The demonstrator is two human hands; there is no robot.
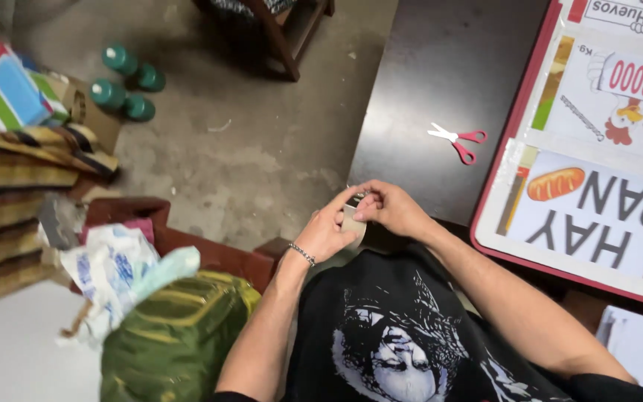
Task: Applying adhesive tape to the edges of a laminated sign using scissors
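Observation:
Both my hands meet just in front of my chest, at the near edge of a dark table (426, 82). My left hand (327, 232), with a bead bracelet on its wrist, and my right hand (392, 208) together grip a small roll of beige tape (351, 222). The fingers cover most of the roll. A pair of small red-handled scissors (458, 140) lies shut on the table, a little beyond my right hand.
A red-framed sign board (593, 149) with printed pictures and lettering lies on the table's right side. On the left are a green bag (176, 339), a plastic bag, striped fabric, a colourful box and two green dumbbells (124, 82) on the concrete floor. A wooden chair stands at the top.

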